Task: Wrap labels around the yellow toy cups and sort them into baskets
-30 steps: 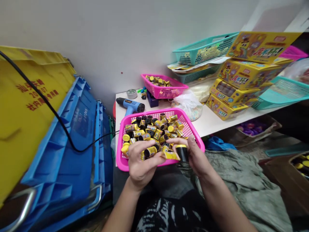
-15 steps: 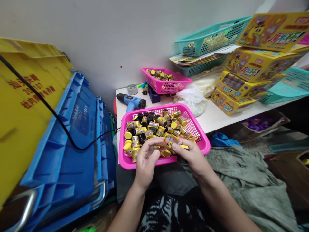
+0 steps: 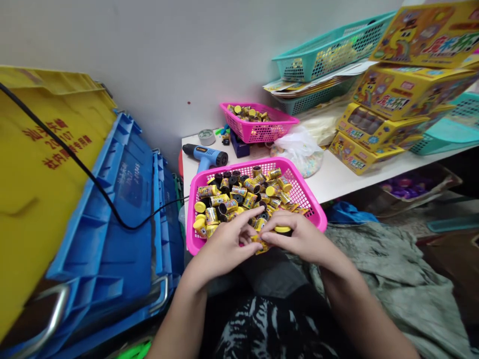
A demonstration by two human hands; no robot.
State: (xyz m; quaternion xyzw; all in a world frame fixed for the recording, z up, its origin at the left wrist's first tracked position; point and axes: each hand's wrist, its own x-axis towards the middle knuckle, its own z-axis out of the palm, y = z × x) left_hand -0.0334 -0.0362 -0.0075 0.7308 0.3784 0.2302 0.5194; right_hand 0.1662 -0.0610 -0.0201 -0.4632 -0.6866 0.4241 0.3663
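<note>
My right hand is closed around a small black tub with a yellow lid, mostly hidden by the fingers. Its thumb and index fingertips pinch a printed yellow plastic sleeve. Across from it, my left hand has its thumb and curled fingers at the same sleeve's left edge, index finger stretched forward. Both hands are over the near rim of a pink mesh basket. Many small tubs in yellow printed sleeves fill this basket, some with black ends, others with yellow lids showing.
A blue heat gun lies behind the basket, near a tape roll. Farther back are a second pink basket, a plastic bag and stacked yellow boxes. Blue crates stand at left, with a black cable crossing them.
The sleeve, held out between both hands and apart from the tub earlier, is now lower at the basket's near rim. My left hand has turned, its index finger reaching forward. The view has shifted slightly.
</note>
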